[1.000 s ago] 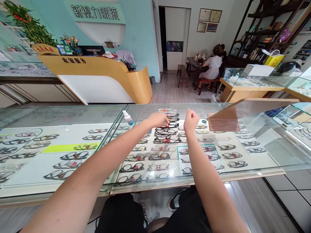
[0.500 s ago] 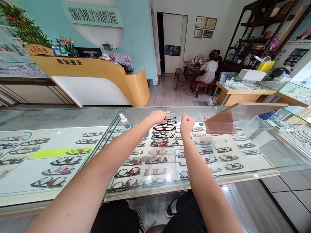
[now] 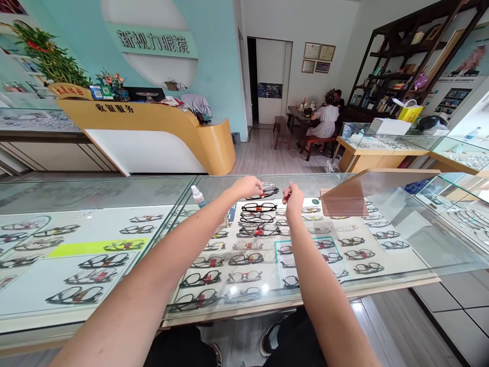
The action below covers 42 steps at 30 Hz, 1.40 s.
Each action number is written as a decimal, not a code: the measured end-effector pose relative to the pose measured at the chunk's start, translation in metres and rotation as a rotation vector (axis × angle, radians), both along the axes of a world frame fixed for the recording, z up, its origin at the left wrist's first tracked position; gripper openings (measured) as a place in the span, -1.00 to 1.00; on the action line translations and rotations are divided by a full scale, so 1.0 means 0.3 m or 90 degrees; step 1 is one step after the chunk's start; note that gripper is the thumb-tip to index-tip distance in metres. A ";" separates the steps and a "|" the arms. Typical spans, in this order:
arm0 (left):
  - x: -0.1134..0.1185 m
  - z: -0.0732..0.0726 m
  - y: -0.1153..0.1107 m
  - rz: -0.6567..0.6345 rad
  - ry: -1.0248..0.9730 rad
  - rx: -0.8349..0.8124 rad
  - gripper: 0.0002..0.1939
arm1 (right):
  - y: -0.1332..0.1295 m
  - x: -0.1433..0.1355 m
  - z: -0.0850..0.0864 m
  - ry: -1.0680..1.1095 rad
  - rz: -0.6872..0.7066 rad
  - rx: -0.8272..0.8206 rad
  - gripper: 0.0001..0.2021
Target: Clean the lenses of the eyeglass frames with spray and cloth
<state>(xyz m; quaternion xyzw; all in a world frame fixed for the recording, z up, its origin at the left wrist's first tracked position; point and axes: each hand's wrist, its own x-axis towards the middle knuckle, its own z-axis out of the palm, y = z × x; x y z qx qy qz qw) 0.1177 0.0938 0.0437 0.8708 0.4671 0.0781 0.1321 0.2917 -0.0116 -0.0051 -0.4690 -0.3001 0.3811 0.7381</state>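
Observation:
My left hand (image 3: 248,187) is closed on a black-framed pair of eyeglasses (image 3: 269,192) with a red tag, at the far side of the glass display case (image 3: 305,295). A clear-framed pair shows just behind it. To the right, my right hand (image 3: 294,200) is curled with its fingers bent in; whatever it may hold is hidden. Between my forearms, black eyeglasses (image 3: 259,207) with an orange-red tag lie at the far end of a column of several dark frames.
A white spray bottle (image 3: 198,196) stands left of my left forearm. A brown slatted board (image 3: 344,203) rests to the right. Beyond the case are a wooden reception counter (image 3: 217,145) and a seated person (image 3: 324,122) at a table.
The black eyeglasses in my left hand have moved a little away from the column. My right hand's fingers have shifted from a tighter fist. The view has tilted up slightly.

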 end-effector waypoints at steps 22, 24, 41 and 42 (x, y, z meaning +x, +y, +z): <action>-0.249 -0.111 -0.464 0.214 -0.898 -0.226 -0.49 | -0.118 -0.181 0.029 0.166 0.613 0.073 -0.67; -0.248 -0.114 -0.466 0.200 -0.883 -0.220 -0.50 | -0.120 -0.205 0.014 0.099 0.569 0.058 -0.70; -0.250 -0.136 -0.474 0.152 -0.782 -0.149 -0.60 | -0.159 -0.230 0.031 0.113 0.467 0.009 -0.61; -0.251 -0.136 -0.474 0.151 -0.778 -0.145 -0.60 | -0.158 -0.228 0.033 0.119 0.471 -0.001 -0.60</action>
